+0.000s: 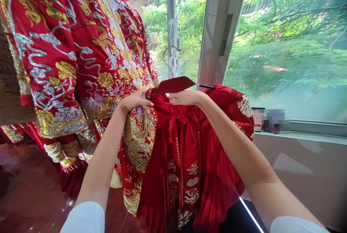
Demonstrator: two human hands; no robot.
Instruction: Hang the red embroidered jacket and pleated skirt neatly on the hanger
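A red skirt (184,160) with gold and silver embroidery hangs from a dark red hanger (175,84) with a metal hook, in the middle of the head view. My left hand (135,100) grips the skirt's waistband at its left end, fingers curled over the cloth. My right hand (185,97) is closed on the waistband just under the hanger, beside a tied red bow. Both forearms reach up from white sleeves.
A red embroidered jacket (81,45) hangs at the left, close to the skirt. A window frame post (217,30) and a glass pane with trees behind stand ahead. A window sill (298,135) at the right carries a small card and a blurred object. The floor is dark red tile.
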